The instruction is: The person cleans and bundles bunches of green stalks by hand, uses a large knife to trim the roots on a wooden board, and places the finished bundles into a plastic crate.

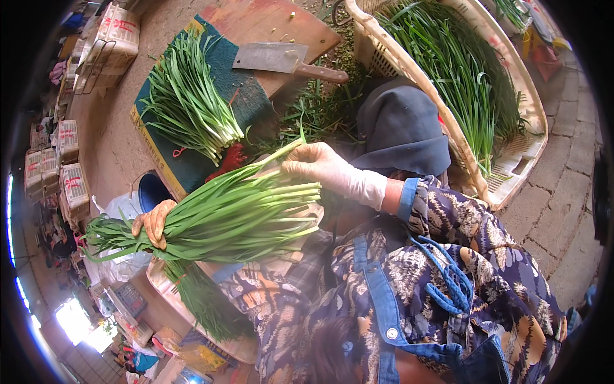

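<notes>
My left hand (pixel 154 224), in a stained glove, is closed around the leafy end of a large bunch of garlic chives (pixel 225 216). The bunch lies across in front of me, its pale cut ends fanning out to the right. At those stem ends, my right hand (pixel 319 168) in a whitish glove has thumb and forefinger pinched on a chive stalk (pixel 283 151) at the upper edge of the bunch. Beyond it, another bunch of chives (pixel 192 96) rests on a blue-green mat (pixel 254 103). My left forearm is partly hidden beneath the held bunch.
A cleaver (pixel 273 57) lies across a wooden board (pixel 288 24) and the mat, its handle pointing right. To the right, a plastic crate (pixel 537 120) holds loose chives beside my knee (pixel 403 125). At lower left stands another crate (pixel 192 307) with chives. Trimmings litter the floor.
</notes>
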